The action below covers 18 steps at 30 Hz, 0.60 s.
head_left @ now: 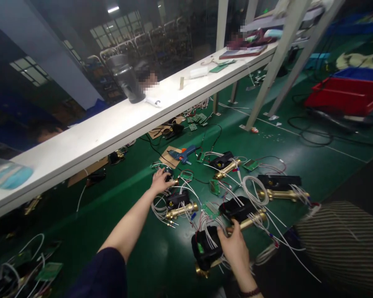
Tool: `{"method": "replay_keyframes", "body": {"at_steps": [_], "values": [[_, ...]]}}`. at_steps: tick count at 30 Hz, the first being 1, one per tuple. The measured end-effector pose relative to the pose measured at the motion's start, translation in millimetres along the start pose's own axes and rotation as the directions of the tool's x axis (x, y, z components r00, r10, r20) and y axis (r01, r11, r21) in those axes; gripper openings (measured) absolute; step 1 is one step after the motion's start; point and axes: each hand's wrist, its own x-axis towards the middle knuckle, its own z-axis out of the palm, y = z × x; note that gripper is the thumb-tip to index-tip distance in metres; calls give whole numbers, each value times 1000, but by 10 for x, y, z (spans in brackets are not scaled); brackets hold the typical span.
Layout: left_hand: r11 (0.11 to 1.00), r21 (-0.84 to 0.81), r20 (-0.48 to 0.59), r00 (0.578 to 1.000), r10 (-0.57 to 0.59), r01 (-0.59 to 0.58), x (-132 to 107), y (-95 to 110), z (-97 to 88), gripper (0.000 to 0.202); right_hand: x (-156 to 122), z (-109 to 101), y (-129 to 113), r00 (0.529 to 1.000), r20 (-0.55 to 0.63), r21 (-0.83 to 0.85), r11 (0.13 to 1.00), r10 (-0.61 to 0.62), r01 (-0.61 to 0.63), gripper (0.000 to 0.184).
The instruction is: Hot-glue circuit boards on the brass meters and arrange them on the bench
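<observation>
My left hand (pixel 160 181) reaches out over the green table and closes on a small black part (pixel 168 173) with white wires. My right hand (pixel 234 247) grips a black housing on a brass pipe fitting (pixel 205 248) close to me, with white wires running over it. Three similar brass-and-black units lie between and beyond the hands: one (pixel 178 205) just right of my left forearm, one (pixel 242 211) above my right hand, one (pixel 279 188) further right. Small green circuit boards (pixel 214 187) hang on their wires.
A blue glue gun (pixel 183 154) rests on cardboard beyond the units. A long white shelf (pixel 112 124) crosses above the table with a dark cylinder (pixel 126 80) on it. Red and blue bins (pixel 348 93) sit at the right. More boards and wires (pixel 46 271) lie at lower left.
</observation>
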Motion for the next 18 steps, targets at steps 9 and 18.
{"method": "replay_keyframes", "body": {"at_steps": [9, 18], "values": [[989, 95, -67, 992, -104, 110, 128, -83, 179, 49, -144, 292, -143, 990, 115, 314, 942, 87, -119, 82], [993, 111, -79, 997, -15, 24, -193, -274, 224, 38, -611, 772, -189, 992, 76, 394, 910, 103, -125, 93]]}}
